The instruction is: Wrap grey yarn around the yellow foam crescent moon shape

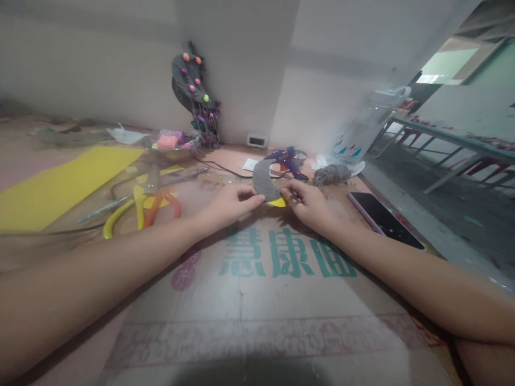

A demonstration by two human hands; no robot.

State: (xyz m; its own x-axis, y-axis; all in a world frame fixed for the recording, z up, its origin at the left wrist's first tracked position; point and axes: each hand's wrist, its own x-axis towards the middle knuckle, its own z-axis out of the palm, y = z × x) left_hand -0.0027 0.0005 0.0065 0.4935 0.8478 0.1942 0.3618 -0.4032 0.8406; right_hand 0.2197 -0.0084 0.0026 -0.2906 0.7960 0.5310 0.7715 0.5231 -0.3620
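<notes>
A grey yarn-covered crescent piece (264,179) with a yellow tip (278,202) stands on edge on the cardboard sheet (257,300). My left hand (230,203) pinches its lower edge from the left. From the right, my right hand (308,203) holds the yellow end with curled fingers. Just behind the piece lies a blue hot glue gun (286,160), and a ball of grey yarn (332,173) sits to its right.
Yellow and orange-handled scissors (139,210) and a yellow foam sheet (56,185) lie at the left. A dark phone (383,219) rests at the right edge. A finished grey ornament with coloured beads (197,96) leans in the wall corner, near a bowl (174,143).
</notes>
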